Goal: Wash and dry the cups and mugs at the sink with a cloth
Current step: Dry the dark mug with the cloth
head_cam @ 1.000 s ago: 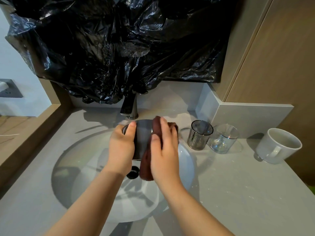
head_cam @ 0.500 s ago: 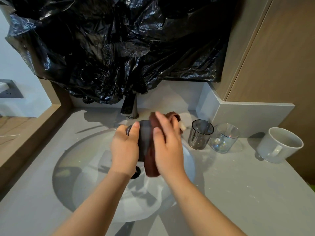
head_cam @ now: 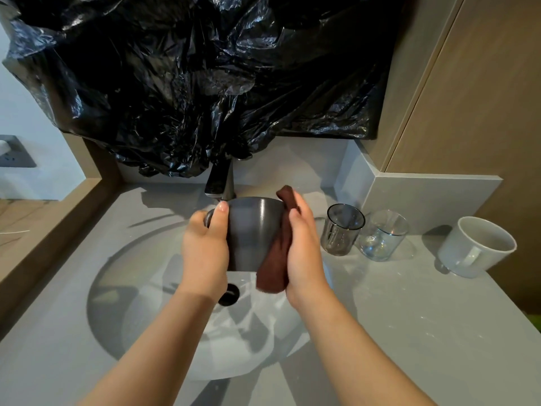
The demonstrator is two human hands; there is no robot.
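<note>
Nearest to me, the two bare forearms of the person reach forward over the grey counter [head_cam: 409,332] and above the round white sink [head_cam: 140,332], which is set into it. In the bottom of the sink is the dark drain [head_cam: 231,294], partly hidden behind the left wrist. Just above the drain, held in the air between both hands, is the dark cup [head_cam: 253,232]. The left hand [head_cam: 205,250] grips the left side of the cup; the thumb lies on the side facing me and the other fingers go around behind it, so I cannot see them well. The right hand [head_cam: 304,253] is closed on a brown cloth [head_cam: 273,268] and presses it against the right side of the cup. One end of the cloth hangs down under the palm, and the other end stands up over the far edge of the cup. Directly behind the cup stands the dark tap [head_cam: 219,183], with its spout close to the cup. To the right, on the counter, a smoky glass [head_cam: 342,232] and a clear glass [head_cam: 382,235] stand upright, just beside each other. Further right, well apart from them, is a white mug [head_cam: 474,247]; it appears tilted, with its handle toward me. Behind everything, a big black plastic bag [head_cam: 205,83] covers the wall above the tap. On the far left there is a wall socket [head_cam: 14,152], and on the right a wooden cabinet [head_cam: 483,98].
</note>
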